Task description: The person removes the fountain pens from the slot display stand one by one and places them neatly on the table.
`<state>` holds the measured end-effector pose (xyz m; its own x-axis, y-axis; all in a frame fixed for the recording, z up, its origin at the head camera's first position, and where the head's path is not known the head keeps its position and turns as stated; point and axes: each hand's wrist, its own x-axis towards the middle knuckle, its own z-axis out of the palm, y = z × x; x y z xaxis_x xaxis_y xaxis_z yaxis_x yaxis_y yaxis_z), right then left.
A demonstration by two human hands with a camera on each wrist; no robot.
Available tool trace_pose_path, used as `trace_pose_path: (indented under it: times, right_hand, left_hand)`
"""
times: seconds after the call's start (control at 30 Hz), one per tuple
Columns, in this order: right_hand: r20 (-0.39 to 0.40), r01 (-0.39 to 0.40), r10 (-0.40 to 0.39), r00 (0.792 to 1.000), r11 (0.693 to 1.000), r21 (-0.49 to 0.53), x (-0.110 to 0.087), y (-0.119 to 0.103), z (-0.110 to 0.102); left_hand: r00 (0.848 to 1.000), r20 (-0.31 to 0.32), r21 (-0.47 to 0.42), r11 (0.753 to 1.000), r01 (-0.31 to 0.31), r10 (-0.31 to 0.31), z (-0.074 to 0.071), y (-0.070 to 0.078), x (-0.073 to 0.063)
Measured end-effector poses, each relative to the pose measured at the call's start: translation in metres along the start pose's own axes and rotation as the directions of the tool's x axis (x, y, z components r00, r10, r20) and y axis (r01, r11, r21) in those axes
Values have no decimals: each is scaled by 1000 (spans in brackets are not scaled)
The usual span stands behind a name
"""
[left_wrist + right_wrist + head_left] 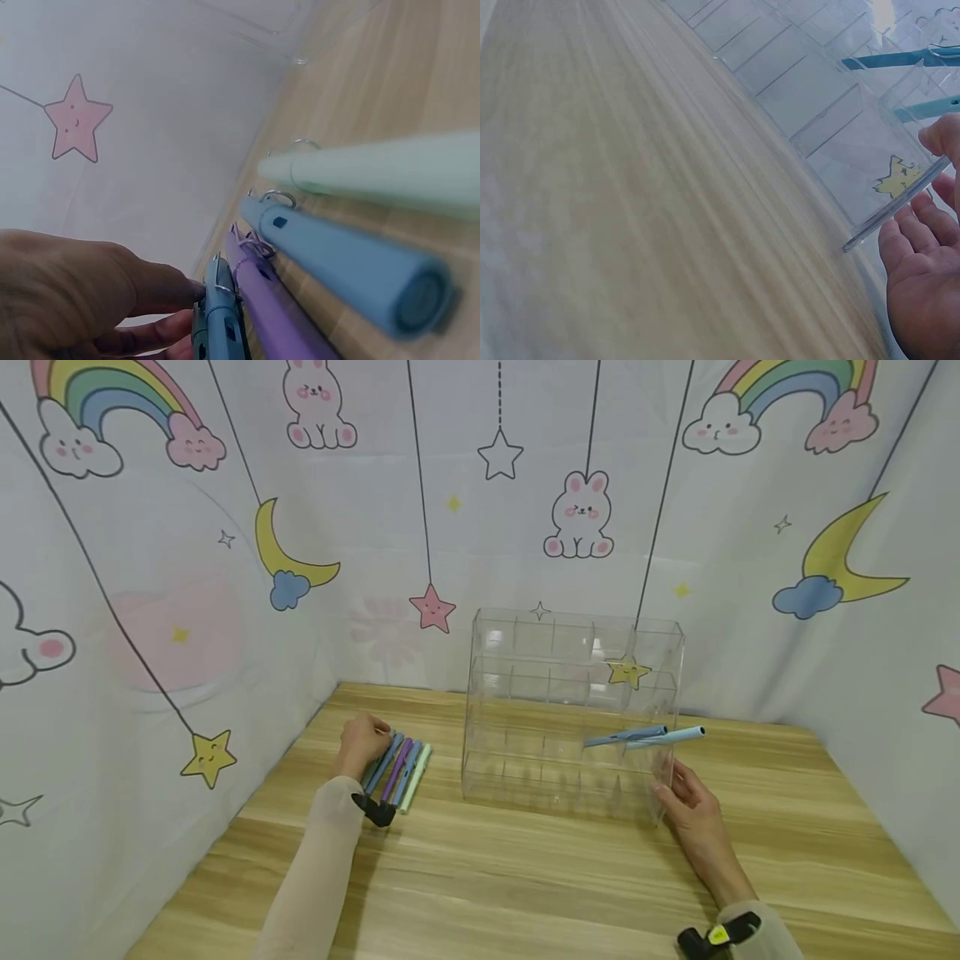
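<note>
My left hand (363, 745) is at the left end of a row of pens, its thumb and fingers pinching a dark green pen (199, 330) near its end. Beside that lie a blue pen (223, 319), a purple pen (396, 770), another blue pen (349, 262) and a mint green pen (416, 779). With thumb inside and fingers outside, my right hand (693, 814) grips the right side wall of a clear plastic rack (573, 665). A darker blue pen (626, 737) and a light blue pen (671, 737) lean in the rack's right part, their ends sticking out rightward.
The rack stands upright on a wood-grain table (525, 877) and has several tiers of small compartments. Behind the table and along both sides hangs a white curtain (360, 527) printed with rabbits, stars and rainbows.
</note>
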<state>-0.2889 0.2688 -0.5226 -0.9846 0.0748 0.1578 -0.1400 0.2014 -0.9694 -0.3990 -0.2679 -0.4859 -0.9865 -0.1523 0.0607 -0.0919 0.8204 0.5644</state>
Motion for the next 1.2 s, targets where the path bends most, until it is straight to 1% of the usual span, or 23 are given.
trace_pose_path:
  times: [0.1,0.27,0.4,0.5,0.57,0.63,0.73,0.83,1.0,1.07,1.13,1.2]
  right_hand:
    - [1,6,-6,1000,1000,27,0,0,0]
    - [7,12,-12,1000,999,46,0,1,0]
    - [6,16,-16,1000,999,38,0,1,0]
    - [2,11,-11,1000,999,33,0,2,-1]
    - [-1,8,-8,1000,999,35,1,2,-1]
    - [-3,6,-6,1000,999,38,1,2,0]
    - [-2,4,-4,1000,999,40,1,2,0]
    - [3,-4,4,1000,1000,28,1,2,0]
    - [4,-24,24,1000,1000,4,1,2,0]
    - [2,-26,26,1000,1000,0,1,2,0]
    - [-2,-23,23,1000,1000,3,1,2,0]
    - [-3,-23,23,1000,1000,7,2,2,-1]
  left_hand:
    - [1000,-11,-1,1000,-5,5,0,2,1]
    - [999,-37,-49,998,-24,22,-4,10,2]
    - [996,-64,-53,996,-71,67,-13,19,4]
    - [991,-84,-48,993,-107,102,-20,30,5]
    - [988,-99,-55,991,-124,118,-26,40,4]
    - [982,-124,-57,987,-153,145,-31,52,2]
    - [965,-163,-46,976,-213,203,-40,71,-2]
    - [940,-211,-31,959,-282,269,-47,90,-7]
    - [899,-282,-38,932,-359,335,-57,122,-20]
    - [878,-305,-35,917,-397,369,-59,135,-26]
    - [857,-316,-29,898,-438,408,-58,149,-31]
    - [830,-323,-16,874,-486,455,-55,162,-36]
